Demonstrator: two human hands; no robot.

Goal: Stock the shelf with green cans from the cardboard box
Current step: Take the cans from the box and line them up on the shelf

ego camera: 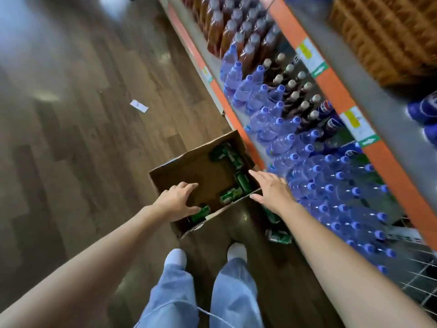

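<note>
Both hands are hovering open over the box [203,171], which is sitting on the floor at the person's 12 o'clock. The left hand [179,200] is spreading its fingers just above a can [201,213] at the box's 7 o'clock corner. The right hand [272,189] is reaching flat-fingered across the 4 o'clock rim, holding nothing. More cans [242,182] are lying sideways inside — loose, so probably rolling away from any hurried grab. A stray can [277,235] is lying on the floor at 5 o'clock, risking a kick from the feet. The shelf [218,89] at 2 o'clock is looking crowded with bottles [331,185] — a careless placement could be toppling some.
</note>
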